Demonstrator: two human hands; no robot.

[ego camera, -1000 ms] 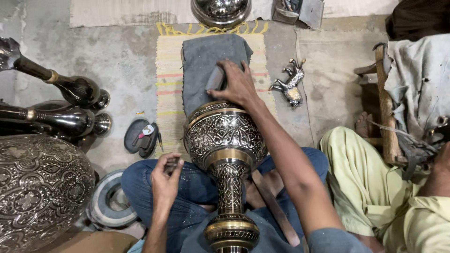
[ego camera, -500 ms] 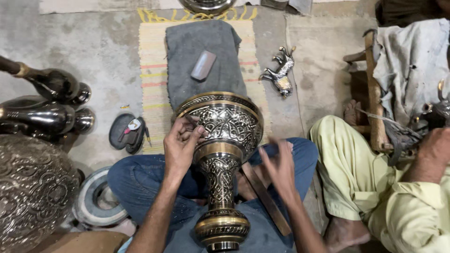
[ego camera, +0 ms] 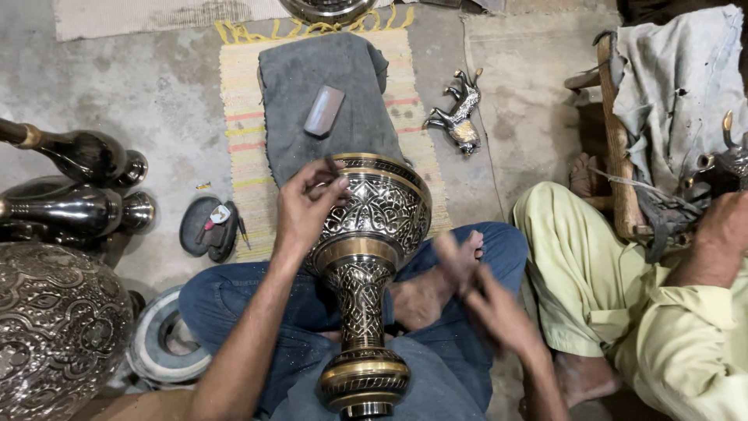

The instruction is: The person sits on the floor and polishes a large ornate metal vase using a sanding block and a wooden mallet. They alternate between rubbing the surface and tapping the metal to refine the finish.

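The engraved brass vase [ego camera: 366, 257] lies across the person's lap on blue-jeaned legs, its long axis running away from the camera: the ringed foot nearest, cut partly by the bottom edge, the wide mouth pointing toward the far grey cloth [ego camera: 323, 101]. Right of the vase's stem, the right hand [ego camera: 487, 300] is blurred; its fingers look loosely spread and hold nothing that can be made out. Left of the vase's bowl, the left hand [ego camera: 304, 206] rests against the rim, fingers pinched closed on a small dark tool [ego camera: 333, 165], mostly hidden. Beyond the vase's mouth, a small grey block [ego camera: 324, 110] lies on the cloth. Right of the vase sits another person in pale yellow-green clothing [ego camera: 623, 304], their hand [ego camera: 721, 226] partly cut off.
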